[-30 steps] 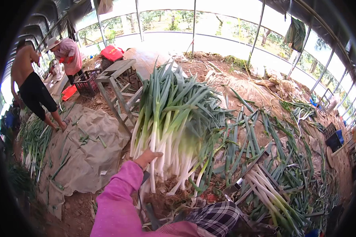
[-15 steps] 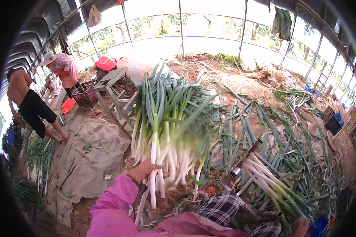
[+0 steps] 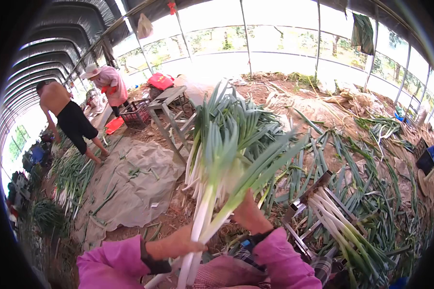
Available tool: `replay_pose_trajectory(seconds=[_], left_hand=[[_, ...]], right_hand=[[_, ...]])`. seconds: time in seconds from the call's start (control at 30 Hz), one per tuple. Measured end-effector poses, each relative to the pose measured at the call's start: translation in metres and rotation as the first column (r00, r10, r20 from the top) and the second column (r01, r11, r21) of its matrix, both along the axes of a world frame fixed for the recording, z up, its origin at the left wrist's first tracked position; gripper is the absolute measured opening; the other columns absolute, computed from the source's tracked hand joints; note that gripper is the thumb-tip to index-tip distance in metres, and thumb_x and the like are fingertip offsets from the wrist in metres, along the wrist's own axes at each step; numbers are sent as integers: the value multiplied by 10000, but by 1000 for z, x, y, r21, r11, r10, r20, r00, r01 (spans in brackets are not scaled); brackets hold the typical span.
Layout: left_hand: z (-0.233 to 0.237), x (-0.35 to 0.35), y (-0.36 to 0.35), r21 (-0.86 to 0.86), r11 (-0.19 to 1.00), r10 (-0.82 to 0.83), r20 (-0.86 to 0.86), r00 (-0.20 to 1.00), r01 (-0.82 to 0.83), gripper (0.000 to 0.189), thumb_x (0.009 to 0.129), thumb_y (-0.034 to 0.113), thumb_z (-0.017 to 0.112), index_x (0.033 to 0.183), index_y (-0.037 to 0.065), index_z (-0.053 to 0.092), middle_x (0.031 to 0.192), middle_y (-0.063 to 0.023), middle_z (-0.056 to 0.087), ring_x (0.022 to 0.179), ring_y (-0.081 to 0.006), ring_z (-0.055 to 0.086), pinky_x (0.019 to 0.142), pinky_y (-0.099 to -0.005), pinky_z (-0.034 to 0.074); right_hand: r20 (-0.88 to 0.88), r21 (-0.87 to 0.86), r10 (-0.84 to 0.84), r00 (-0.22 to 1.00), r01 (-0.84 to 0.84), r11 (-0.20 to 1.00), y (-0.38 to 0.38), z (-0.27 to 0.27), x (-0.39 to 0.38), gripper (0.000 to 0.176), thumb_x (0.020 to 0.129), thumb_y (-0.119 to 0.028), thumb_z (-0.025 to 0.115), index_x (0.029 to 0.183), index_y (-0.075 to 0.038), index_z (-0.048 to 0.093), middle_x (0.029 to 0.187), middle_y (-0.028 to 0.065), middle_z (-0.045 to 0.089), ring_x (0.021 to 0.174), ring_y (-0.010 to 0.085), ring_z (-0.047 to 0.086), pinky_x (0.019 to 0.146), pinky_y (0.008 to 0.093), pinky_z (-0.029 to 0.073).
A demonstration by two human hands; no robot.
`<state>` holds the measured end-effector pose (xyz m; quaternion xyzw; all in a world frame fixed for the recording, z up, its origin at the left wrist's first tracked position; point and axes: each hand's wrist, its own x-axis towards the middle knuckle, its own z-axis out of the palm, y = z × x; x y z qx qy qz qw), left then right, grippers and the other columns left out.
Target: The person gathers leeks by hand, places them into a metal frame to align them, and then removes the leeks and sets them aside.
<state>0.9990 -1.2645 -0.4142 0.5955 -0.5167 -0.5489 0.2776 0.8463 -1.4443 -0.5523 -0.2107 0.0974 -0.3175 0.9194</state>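
Observation:
My left hand point(image 3: 181, 242) is closed around the white lower stalks of a few long green onions point(image 3: 205, 212), whose leaves point up and away from me. Beside it on the right, my right hand point(image 3: 250, 214) grips one more of these green onions where the white turns green. Its leaves slant up to the right. Right behind them stands a large pile of green onions point(image 3: 241, 125). Motion blurs the leaves close to my hands.
More green onions lie across a metal rack point(image 3: 304, 202) at right, with loose leaves around. A wooden stool point(image 3: 166, 103), a crate point(image 3: 136, 114) and a brown sheet point(image 3: 135, 183) are at left. Two people point(image 3: 70, 115) point(image 3: 112, 86) bend over further back.
My right hand has come in from the lower right and taken hold of a green onion. My left hand has moved lower, with stalks in it. The view has shifted left.

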Motion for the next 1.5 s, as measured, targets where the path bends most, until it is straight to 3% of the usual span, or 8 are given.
replay_pose_trajectory(seconds=[0.33, 0.47, 0.6, 0.73, 0.83, 1.07, 1.33, 1.5], left_hand=[[19, -64, 116, -138, 968, -229, -135, 964, 210, 832, 765, 234, 745, 1428, 8, 296, 1274, -155, 534, 1129, -222, 537, 975, -361, 439], [24, -42, 160, -170, 923, -347, 18, 938, 345, 818, 759, 187, 719, 1446, 25, 306, 1367, -157, 482, 1227, -241, 488, 1046, -368, 386], [47, -54, 119, -118, 853, -476, 227, 850, 509, 680, 814, 273, 723, 1395, 92, 420, 1195, -157, 630, 1090, -255, 617, 960, -364, 472], [47, -98, 17, -327, 712, -371, 577, 728, 621, 448, 773, 160, 697, 1201, 112, 575, 1023, -169, 668, 1009, -337, 643, 872, -420, 501], [41, -168, -78, -532, 410, -157, 758, 633, 740, 389, 752, 66, 644, 1136, 111, 605, 1011, -133, 643, 957, -336, 637, 819, -447, 503], [-63, -371, -221, -602, 242, -161, 748, 643, 761, 243, 789, 67, 591, 1024, 116, 624, 973, -94, 639, 959, -298, 626, 847, -441, 466], [-269, -442, -290, -289, 404, -195, 900, 390, 868, 280, 834, 101, 543, 1099, 150, 620, 1024, -71, 635, 1058, -271, 588, 1021, -541, 339], [-284, -449, -284, -341, 289, -166, 902, 397, 895, 310, 836, 118, 525, 1135, 122, 606, 1036, -71, 629, 1045, -268, 583, 1049, -545, 311]], right_hand=[[46, -103, -494, 868, 496, 862, 65, 70, -22, 920, 786, -784, 451, 1380, -82, 437, 1202, 191, 594, 994, 339, 637, 807, 442, 563], [522, -8, -331, 786, 392, 920, 84, 126, -66, 929, 817, -654, 532, 1446, -6, 314, 1396, 198, 422, 1119, 283, 557, 873, 360, 540], [483, -466, -555, 677, 736, 491, 110, 188, -169, 839, 843, -610, 518, 1432, -34, 361, 1396, 190, 428, 1131, 301, 548, 909, 401, 507], [387, -356, -915, 114, 934, -34, 142, 194, -328, 754, 887, -552, 537, 1441, -69, 372, 1413, 198, 434, 1273, 346, 454, 1067, 484, 385], [506, -349, -774, 382, 911, 221, 181, 182, -414, 762, 876, -544, 575, 1460, -102, 364, 1486, 160, 376, 1354, 350, 370, 1139, 528, 270], [218, -79, -928, -302, 942, -325, 208, 34, -579, 706, 854, -557, 623, 1397, -136, 463, 1377, 65, 528, 1240, 248, 507, 1057, 479, 393], [-774, 80, -623, 111, 994, 78, 184, -142, -581, 696, 892, -638, 520, 1314, -88, 462, 1216, 152, 592, 1091, 356, 592, 791, 462, 510], [-753, 292, -500, 428, 898, 328, 201, -191, -553, 775, 896, -610, 540, 1384, -30, 371, 1326, 214, 504, 1150, 377, 564, 886, 531, 497]])
